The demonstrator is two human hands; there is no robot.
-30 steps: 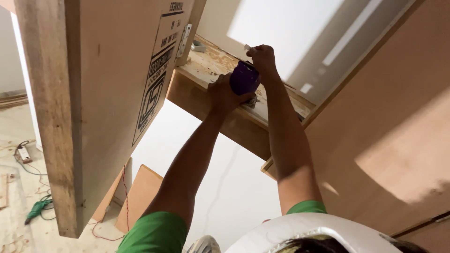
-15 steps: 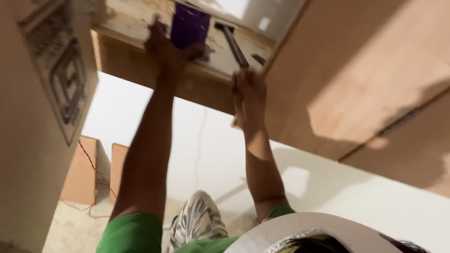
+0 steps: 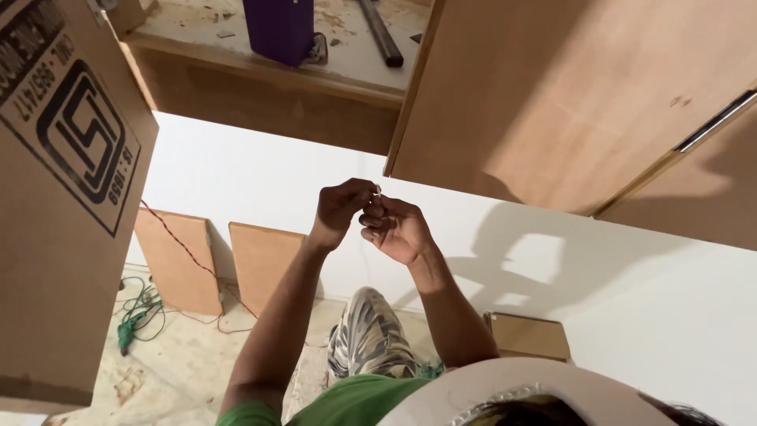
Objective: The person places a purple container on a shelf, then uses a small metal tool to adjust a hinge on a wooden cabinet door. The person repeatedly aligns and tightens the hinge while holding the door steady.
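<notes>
Small pale screw-like piece (image 3: 378, 190), too tiny to name for certain, pinched at the fingertips of the left hand (image 3: 341, 207), thumb and forefinger pressed together on it. Just beside, touching at the fingertips, the right hand (image 3: 397, 229), palm up, fingers loosely curled; impossible to tell whether anything lies in it. Both raised in front of a white wall (image 3: 260, 177). Above, a dusty wooden shelf (image 3: 347, 63) bearing a purple box (image 3: 277, 28) and a dark metal bar (image 3: 380, 33). To the right, plywood cabinet panels (image 3: 552, 95); to the left, a stamped plywood board (image 3: 63, 197). Far below, two small boards (image 3: 177, 264) leaning on the wall, a green power drill (image 3: 126, 335) on the littered floor (image 3: 181, 363), red wire (image 3: 177, 241) nearby
</notes>
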